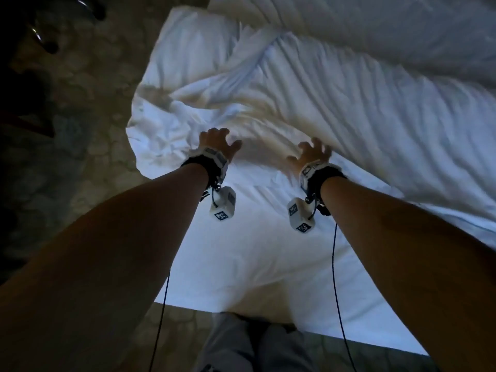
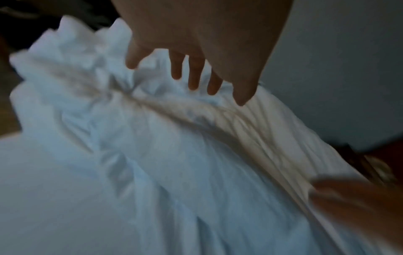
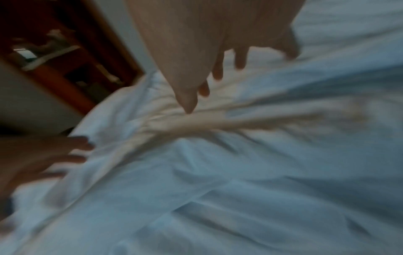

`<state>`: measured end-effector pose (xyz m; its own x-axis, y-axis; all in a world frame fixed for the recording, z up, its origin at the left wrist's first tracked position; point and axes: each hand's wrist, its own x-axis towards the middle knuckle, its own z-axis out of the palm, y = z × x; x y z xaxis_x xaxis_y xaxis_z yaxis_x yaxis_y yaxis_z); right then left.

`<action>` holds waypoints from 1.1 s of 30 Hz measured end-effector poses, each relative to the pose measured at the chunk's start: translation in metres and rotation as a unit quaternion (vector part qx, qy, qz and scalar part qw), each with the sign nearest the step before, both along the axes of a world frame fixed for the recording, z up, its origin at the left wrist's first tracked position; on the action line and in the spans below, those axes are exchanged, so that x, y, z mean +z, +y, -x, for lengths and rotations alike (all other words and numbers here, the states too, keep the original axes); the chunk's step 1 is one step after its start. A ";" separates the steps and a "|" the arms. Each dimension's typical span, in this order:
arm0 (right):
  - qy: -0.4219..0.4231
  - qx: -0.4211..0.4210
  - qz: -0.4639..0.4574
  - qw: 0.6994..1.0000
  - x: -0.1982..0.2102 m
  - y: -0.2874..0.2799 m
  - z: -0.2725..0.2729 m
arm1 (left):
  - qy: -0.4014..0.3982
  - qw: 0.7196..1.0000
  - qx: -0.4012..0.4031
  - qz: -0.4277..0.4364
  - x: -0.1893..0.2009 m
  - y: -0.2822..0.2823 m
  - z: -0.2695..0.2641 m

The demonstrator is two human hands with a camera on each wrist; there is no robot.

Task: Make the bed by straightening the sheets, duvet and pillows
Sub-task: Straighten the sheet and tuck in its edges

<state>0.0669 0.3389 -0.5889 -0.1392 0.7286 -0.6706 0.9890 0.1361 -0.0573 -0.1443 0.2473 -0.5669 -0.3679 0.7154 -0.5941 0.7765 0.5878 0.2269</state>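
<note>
A white duvet (image 1: 335,103) lies crumpled across the far part of the bed, its near edge bunched in folds and one corner hanging off the left side. The flat white bottom sheet (image 1: 255,251) is bare in front of me. My left hand (image 1: 217,142) reaches to the bunched duvet edge (image 2: 152,107) with fingers spread, holding nothing. My right hand (image 1: 311,154) is a little to the right, fingers also spread just over the same edge (image 3: 196,119). Both wrist views are blurred by motion. No pillow is plainly in view.
Patterned dark carpet (image 1: 80,116) lies left of the bed and along its foot. Dark furniture with metal parts (image 1: 40,30) stands at the far left. A wooden shelf unit (image 3: 65,57) shows beyond the bed. My legs (image 1: 255,347) stand against the bed's foot.
</note>
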 end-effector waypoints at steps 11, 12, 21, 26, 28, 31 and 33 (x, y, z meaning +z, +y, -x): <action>-0.072 -0.174 0.075 0.979 -0.173 -0.067 -0.016 | 0.035 0.991 0.033 0.122 -0.183 -0.044 0.001; -0.071 -0.175 0.071 0.980 -0.182 -0.063 -0.014 | 0.043 0.992 0.032 0.115 -0.191 -0.040 0.001; -0.058 -0.192 0.027 0.979 -0.165 -0.068 0.003 | 0.042 0.989 0.025 0.137 -0.157 -0.031 0.002; 0.067 -0.090 0.037 0.993 -0.132 -0.075 0.014 | 0.004 0.993 0.007 0.121 -0.131 -0.044 0.026; 0.094 -0.075 0.030 0.992 -0.122 -0.076 0.027 | -0.017 0.997 0.038 0.070 -0.126 -0.055 0.039; 0.125 -0.043 -0.001 0.991 -0.109 -0.080 0.052 | -0.042 0.992 0.119 -0.018 -0.114 -0.070 0.057; 0.137 -0.009 -0.020 0.990 -0.100 -0.087 0.077 | -0.021 0.981 0.179 -0.072 -0.103 -0.079 0.080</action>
